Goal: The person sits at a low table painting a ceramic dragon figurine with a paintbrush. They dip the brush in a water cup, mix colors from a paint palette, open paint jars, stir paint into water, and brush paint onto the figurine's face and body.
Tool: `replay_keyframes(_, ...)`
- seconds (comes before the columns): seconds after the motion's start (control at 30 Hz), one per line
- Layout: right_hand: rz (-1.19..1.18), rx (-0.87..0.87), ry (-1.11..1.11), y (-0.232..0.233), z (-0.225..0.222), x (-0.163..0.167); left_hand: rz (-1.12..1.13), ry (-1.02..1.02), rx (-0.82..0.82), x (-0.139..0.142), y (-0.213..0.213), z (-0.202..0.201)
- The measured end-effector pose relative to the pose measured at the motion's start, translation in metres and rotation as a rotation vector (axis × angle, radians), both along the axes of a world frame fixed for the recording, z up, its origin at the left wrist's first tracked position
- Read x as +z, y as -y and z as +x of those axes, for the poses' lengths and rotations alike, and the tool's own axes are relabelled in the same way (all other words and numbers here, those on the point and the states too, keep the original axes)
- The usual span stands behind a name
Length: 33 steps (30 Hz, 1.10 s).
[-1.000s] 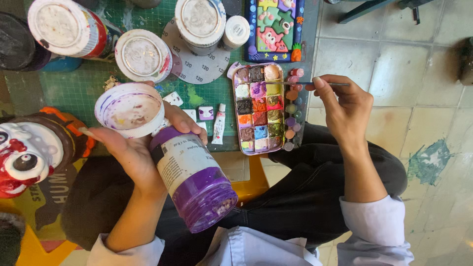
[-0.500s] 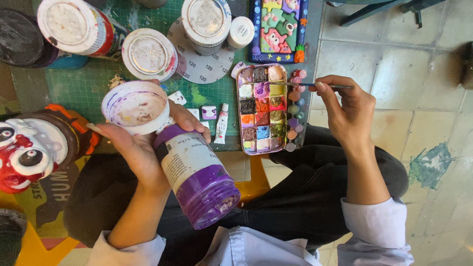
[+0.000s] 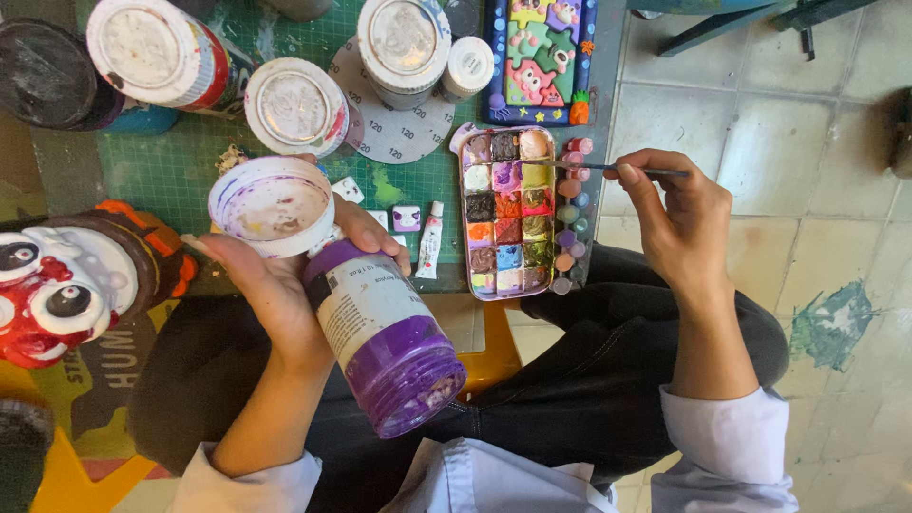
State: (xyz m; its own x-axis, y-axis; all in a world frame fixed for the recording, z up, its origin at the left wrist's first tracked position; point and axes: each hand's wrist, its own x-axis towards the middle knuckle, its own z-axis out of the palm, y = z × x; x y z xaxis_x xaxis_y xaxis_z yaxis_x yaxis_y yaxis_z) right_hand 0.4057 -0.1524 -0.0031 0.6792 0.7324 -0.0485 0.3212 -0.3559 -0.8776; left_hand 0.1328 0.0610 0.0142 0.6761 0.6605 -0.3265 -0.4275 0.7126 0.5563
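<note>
My left hand (image 3: 275, 275) grips a purple paint jar (image 3: 380, 337) tilted toward me, with its white, paint-stained lid (image 3: 271, 204) held at the jar's mouth. My right hand (image 3: 670, 214) pinches a thin paintbrush (image 3: 608, 168) whose tip rests at the upper right wells of a paint palette (image 3: 508, 214) filled with several colours. The palette lies on a green cutting mat (image 3: 190, 166).
Several white-lidded paint jars (image 3: 294, 104) stand at the back of the mat, next to a round sanding disc (image 3: 394, 128). A small paint tube (image 3: 430, 252) lies left of the palette. A colourful painted piece (image 3: 537, 57) sits behind it. A red-and-white painted mask (image 3: 57, 285) is at left.
My left hand has brought the purple jar slightly up and right. My right hand has shifted a little left, bringing the brush tip onto the palette's upper right wells.
</note>
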Motion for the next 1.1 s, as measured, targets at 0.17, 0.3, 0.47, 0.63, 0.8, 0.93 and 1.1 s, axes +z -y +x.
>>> replay_keyframes(0.17, 0.011, -0.034, -0.032, 0.003, 0.002, 0.004, -0.02, 0.03, 0.028, -0.002, 0.0, 0.0)
replay_keyframes(0.3, 0.072, -0.077, -0.082, 0.011, 0.004, 0.007, 0.047, -0.015, -0.032, -0.005, 0.0, -0.003)
replay_keyframes(0.47, 0.168, -0.097, -0.09, 0.023, 0.006, 0.004, 0.01, -0.027, -0.009, -0.007, 0.0, -0.004)
replay_keyframes(0.63, 0.407, -0.146, -0.273, 0.037, 0.01, 0.006, -0.102, -0.001, 0.005, -0.005, -0.002, -0.005)
replay_keyframes(0.8, 0.531, -0.152, -0.444, 0.048, 0.007, 0.012, -0.051, -0.003, -0.033, 0.0, 0.002, -0.011)
replay_keyframes(0.93, 0.612, -0.092, -0.423, 0.053, -0.004, 0.021, -0.058, -0.048, -0.047, 0.005, 0.01, -0.015)
replay_keyframes(1.1, 0.657, -0.031, 0.126, 0.045, -0.031, 0.049, -0.116, 0.015, -0.055, 0.014, 0.02, -0.017)
